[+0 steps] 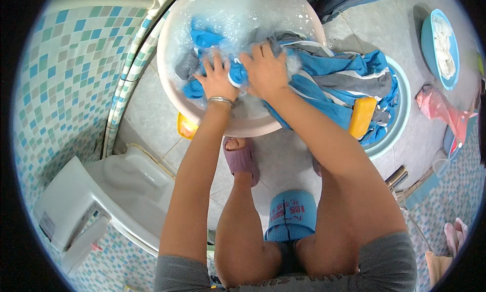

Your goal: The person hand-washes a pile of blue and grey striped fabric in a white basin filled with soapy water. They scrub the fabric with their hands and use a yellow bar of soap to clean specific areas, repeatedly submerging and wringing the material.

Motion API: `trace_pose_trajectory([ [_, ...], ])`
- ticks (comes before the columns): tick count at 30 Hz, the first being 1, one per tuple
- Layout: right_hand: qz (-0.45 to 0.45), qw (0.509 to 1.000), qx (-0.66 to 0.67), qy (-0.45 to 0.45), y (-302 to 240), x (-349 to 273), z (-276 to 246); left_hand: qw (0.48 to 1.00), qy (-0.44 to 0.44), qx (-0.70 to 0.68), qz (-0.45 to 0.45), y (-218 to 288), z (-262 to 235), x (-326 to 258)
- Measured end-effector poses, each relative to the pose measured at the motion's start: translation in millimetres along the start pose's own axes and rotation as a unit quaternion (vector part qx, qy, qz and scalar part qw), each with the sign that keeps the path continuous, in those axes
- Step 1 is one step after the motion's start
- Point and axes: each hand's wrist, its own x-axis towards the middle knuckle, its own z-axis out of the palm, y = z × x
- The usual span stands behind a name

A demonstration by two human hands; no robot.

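Observation:
A pale pink basin (174, 92) of foamy water stands before me with wet blue, grey and white cloth (205, 37) in it. My left hand (220, 80), with a bracelet at the wrist, presses on the cloth, its fingers spread. Beside it, my right hand (267, 71) bends its fingers over a bunched grey part, the fingertips partly hidden by cloth and suds. From there the striped cloth (344, 82) runs over the rim into a light blue basin (403, 104) at right. On that pile rests a yellow bar of soap (362, 118).
A small blue basin (427, 44) holding white cloth is at the far right, near a pink plastic bag (438, 107). A white squat toilet (136, 185) lies at left. A yellow dish (186, 126) sits by the pink basin, and a blue bucket (291, 216) stands between my legs.

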Motion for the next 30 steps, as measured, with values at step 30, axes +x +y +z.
trace_pose_trajectory([
  [30,0.077,0.996,0.029,-0.023,-15,3,17,0.980,-0.163,-0.026,0.109,-31,-43,31],
])
